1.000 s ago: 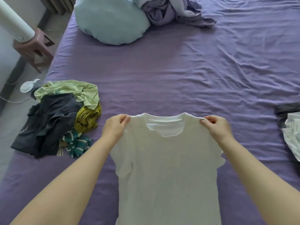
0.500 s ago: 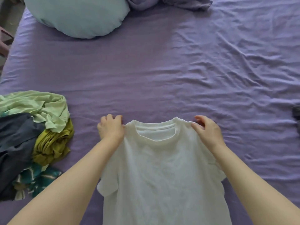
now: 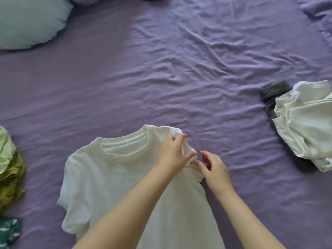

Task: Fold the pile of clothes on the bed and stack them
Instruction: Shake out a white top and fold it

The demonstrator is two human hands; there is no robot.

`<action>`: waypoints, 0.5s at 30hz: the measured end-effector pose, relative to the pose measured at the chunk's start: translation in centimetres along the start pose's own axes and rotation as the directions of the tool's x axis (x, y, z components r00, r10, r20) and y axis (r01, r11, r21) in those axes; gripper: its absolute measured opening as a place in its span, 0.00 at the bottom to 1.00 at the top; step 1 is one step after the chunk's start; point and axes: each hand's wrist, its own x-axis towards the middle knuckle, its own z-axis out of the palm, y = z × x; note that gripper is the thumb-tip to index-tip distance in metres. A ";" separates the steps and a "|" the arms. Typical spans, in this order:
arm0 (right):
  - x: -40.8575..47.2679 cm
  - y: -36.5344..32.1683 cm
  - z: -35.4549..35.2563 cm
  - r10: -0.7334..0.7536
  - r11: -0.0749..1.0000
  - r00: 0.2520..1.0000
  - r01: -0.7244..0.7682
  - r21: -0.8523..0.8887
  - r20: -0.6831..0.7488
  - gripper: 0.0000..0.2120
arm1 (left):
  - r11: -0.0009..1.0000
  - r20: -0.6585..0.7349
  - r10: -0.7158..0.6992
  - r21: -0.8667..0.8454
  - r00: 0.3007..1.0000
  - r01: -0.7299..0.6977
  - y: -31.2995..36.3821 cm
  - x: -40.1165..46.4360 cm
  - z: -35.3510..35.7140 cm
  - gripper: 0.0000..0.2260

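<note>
Both your hands have gathered at the right sleeve, left hand (image 3: pixel 172 155) pinching, right hand (image 3: pixel 213 169) half-curled, grip unclear, of the shirt (image 3: pixel 111 177) lying unfolded on the bed (image 3: pixel 179 69); unfolded pile (image 3: pixel 9 169) remains, folded stack (image 3: pixel 303 123) begun.

Both forearms bare, reaching fwd from bottom edge and converging near centre. Left arm crosses diagonally up to the right; left hand (image 3: pixel 172 155) seen back-up, thumb and fingers curled, pinching a bunch of shirt (image 3: pixel 107 177) fabric at the right shoulder. Right arm comes in from lower right; right hand (image 3: pixel 213 169) sits just beside the left, nearly touching, back of hand up, fingers loosely bent w/ tips at the same bunched fabric, thumb raised apart. Whether right hand actually grips: unclear.
</note>
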 end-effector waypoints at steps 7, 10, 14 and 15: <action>-1.5 -0.1 -0.1 0.184 0.982 0.958 -0.186 -0.013 0.220 0.14 | 0.945 -0.143 -0.210 -0.285 0.967 0.163 -0.9 -0.9 -0.2 0.11; -2.4 0.2 -0.1 0.152 0.983 0.972 -0.167 0.074 0.181 0.03 | 0.994 -0.277 0.029 0.105 0.961 0.000 -0.4 -1.8 -0.6 0.13; -3.0 0.0 -0.6 0.133 0.959 0.987 -0.151 0.239 0.090 0.02 | 0.984 -0.023 0.007 0.177 1.000 -0.003 2.7 -1.6 -0.2 0.17; -3.1 0.0 -0.7 0.158 0.947 0.983 -0.177 0.268 0.091 0.04 | 0.950 0.049 -0.025 0.312 0.998 0.008 3.1 -1.3 0.0 0.19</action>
